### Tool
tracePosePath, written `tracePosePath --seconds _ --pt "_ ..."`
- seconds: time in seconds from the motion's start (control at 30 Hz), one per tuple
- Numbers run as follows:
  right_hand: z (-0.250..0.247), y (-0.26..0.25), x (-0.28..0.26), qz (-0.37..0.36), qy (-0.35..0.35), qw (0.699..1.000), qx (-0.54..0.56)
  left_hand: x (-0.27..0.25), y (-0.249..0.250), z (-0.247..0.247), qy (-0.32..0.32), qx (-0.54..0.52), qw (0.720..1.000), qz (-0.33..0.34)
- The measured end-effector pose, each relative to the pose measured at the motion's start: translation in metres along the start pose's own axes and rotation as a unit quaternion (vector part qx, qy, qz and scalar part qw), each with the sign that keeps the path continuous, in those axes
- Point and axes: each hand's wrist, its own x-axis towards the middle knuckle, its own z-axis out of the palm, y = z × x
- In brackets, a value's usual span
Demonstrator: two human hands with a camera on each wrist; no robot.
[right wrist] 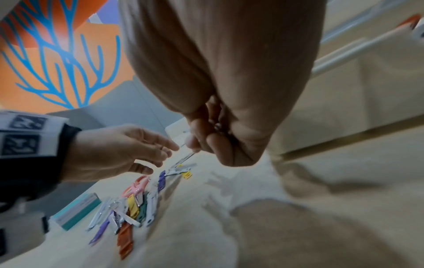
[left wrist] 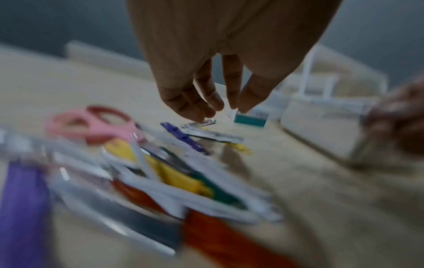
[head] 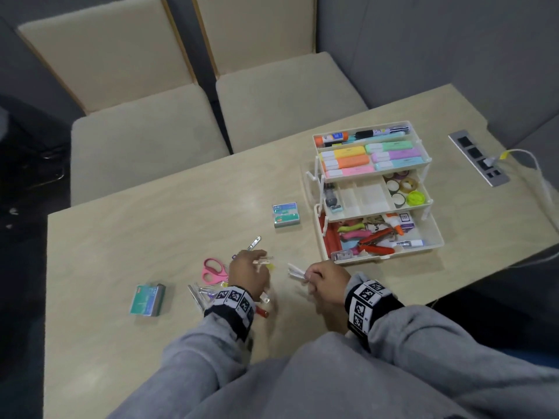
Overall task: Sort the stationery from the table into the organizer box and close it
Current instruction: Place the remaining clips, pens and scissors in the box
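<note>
1. Landmark first: the cream plastic three-tier organizer box (head: pixel 429 234) sits wide open on the pale wooden table (head: pixel 151 213), all tiers fanned out. We see pastel highlighters (head: pixel 348 161) in an upper tray, tape rolls (head: pixel 405 184) in the middle one, mixed tools at the bottom.
2. Our right hand (head: pixel 325 281) hovers just in front of the box's near-left corner, fingers curled round a small bundle of white clips (head: pixel 295 271).
3. Our left hand (head: pixel 248 272) is further left of the box, fingers relaxed and pointing down over the pile. From the blurry wrist view we can't tell if the fingertips (left wrist: pixel 199 110) actually have hold of the silver metal clip (left wrist: pixel 199 123) under them.
4. Left of the box: loose heap of coloured plastic clips (right wrist: pixel 135 208), with pink-handled scissors (head: pixel 213 269) alongside.
5. One teal staple box (head: pixel 286 216) lies just left of the organizer, another teal staple box (head: pixel 148 299) far left, past the heap.
</note>
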Motion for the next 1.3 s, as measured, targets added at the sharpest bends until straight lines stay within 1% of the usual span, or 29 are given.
tracePosePath --seconds 0.03,0.07,0.13,0.17,0.23,0.37,0.4,0.47,0.53,0.57,0.63,0.7,0.73,0.8,0.87,0.93,1.03,1.1,1.17,1.2,1.27,1.3 --pt "-0.005 0.002 0.000 -0.004 0.001 1.000 -0.024 0.008 -0.001 -0.003 -0.007 0.093 0.995 0.032" --pt "-0.010 0.003 -0.001 -0.011 -0.005 0.999 -0.051 0.015 -0.002 -0.005 -0.024 0.182 0.981 0.057" --pt "-0.019 0.005 -0.004 -0.025 -0.025 0.996 -0.079 0.026 -0.002 -0.008 -0.069 0.323 0.940 0.083" --pt "-0.023 0.005 -0.006 -0.028 -0.029 0.996 -0.077 0.028 0.001 -0.010 -0.086 0.365 0.923 0.090" --pt "-0.032 0.005 -0.008 -0.033 -0.032 0.997 -0.069 0.031 0.003 -0.009 -0.098 0.405 0.903 0.105" --pt "-0.051 -0.001 -0.010 -0.049 -0.046 0.996 -0.062 0.030 0.006 -0.003 -0.091 0.424 0.892 0.125" --pt "-0.055 -0.001 -0.009 -0.054 -0.047 0.996 -0.060 0.029 0.007 -0.002 -0.082 0.419 0.895 0.127" --pt "-0.063 -0.002 -0.007 -0.062 -0.044 0.996 -0.047 0.027 0.011 0.000 -0.046 0.381 0.914 0.133" --pt "-0.069 -0.005 -0.007 -0.070 -0.033 0.997 -0.030 0.024 0.018 -0.003 -0.003 0.311 0.939 0.149" --pt "-0.072 -0.007 -0.006 -0.074 -0.025 0.997 -0.014 0.022 0.024 -0.005 0.007 0.264 0.951 0.161" --pt "-0.077 -0.012 -0.005 -0.087 0.008 0.996 0.025 0.016 0.037 -0.008 -0.001 0.156 0.969 0.194" --pt "-0.081 -0.016 -0.001 -0.097 0.043 0.993 0.055 0.006 0.053 -0.010 -0.021 0.079 0.973 0.216" --pt "-0.082 -0.017 0.003 -0.097 0.047 0.992 0.065 0.002 0.061 -0.010 -0.026 0.056 0.974 0.220" --pt "-0.084 -0.019 0.007 -0.101 0.026 0.992 0.073 -0.005 0.073 -0.007 -0.026 0.034 0.974 0.222" --pt "-0.085 -0.018 0.009 -0.108 -0.015 0.992 0.057 -0.009 0.080 -0.003 -0.013 0.035 0.975 0.217" --pt "-0.085 -0.017 0.008 -0.116 -0.053 0.991 0.044 -0.014 0.082 0.001 0.001 0.028 0.980 0.199" --pt "-0.084 -0.016 0.003 -0.108 -0.085 0.988 0.068 -0.024 0.081 0.009 0.011 0.019 0.984 0.175" --pt "-0.082 -0.015 0.001 -0.121 -0.106 0.986 0.050 -0.030 0.080 0.012 0.015 0.017 0.982 0.188" --pt "-0.078 -0.014 0.002 -0.131 -0.099 0.986 0.013 -0.035 0.080 0.015 0.027 0.020 0.980 0.196" --pt "-0.077 -0.014 0.002 -0.130 -0.085 0.988 -0.003 -0.036 0.079 0.015 0.042 0.012 0.982 0.184" --pt "-0.075 -0.010 0.003 -0.119 -0.046 0.992 -0.018 -0.033 0.070 0.011 0.062 -0.007 0.991 0.121" --pt "-0.075 -0.008 0.002 -0.108 -0.027 0.994 -0.017 -0.029 0.063 0.008 0.057 -0.004 0.995 0.081"
